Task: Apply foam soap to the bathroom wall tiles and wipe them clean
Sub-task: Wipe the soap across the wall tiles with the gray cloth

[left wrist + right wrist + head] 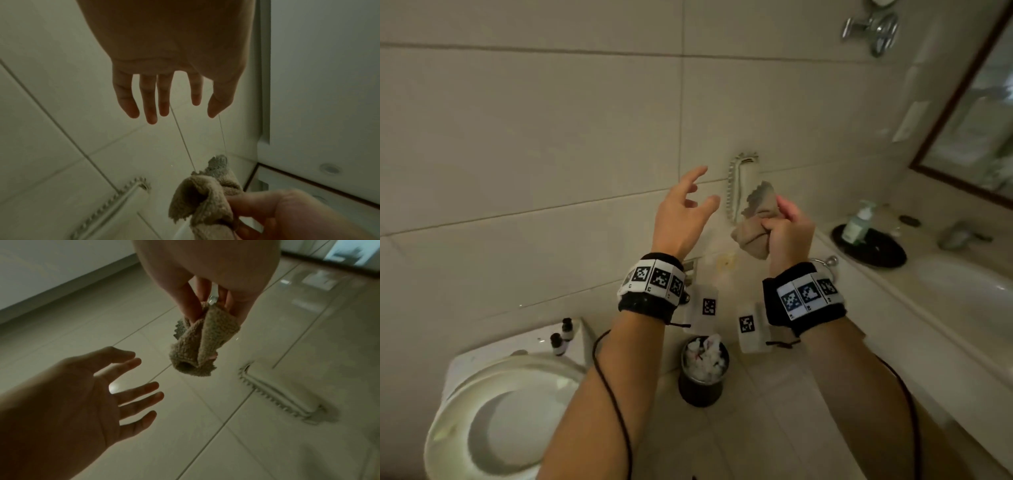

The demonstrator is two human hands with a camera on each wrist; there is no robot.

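Note:
A bunched beige cloth (753, 222) with a grey corner is gripped in my right hand (789, 229), held up in front of the pale wall tiles (534, 120). The same cloth (197, 344) hangs from my right fingers in the right wrist view, and the cloth (203, 198) shows low in the left wrist view. My left hand (688, 209) is raised just left of the cloth, fingers spread and holding nothing, a short gap from the wall. A green pump soap bottle (858, 222) stands on a dark tray (883, 253) on the counter at right.
A white wall phone with a coiled cord (743, 185) hangs on the tiles behind the cloth. Below are a toilet (493, 404), two small bottles (561, 337) on its tank, and a full waste bin (703, 370). A framed mirror (972, 113) and the counter (945, 308) are at right.

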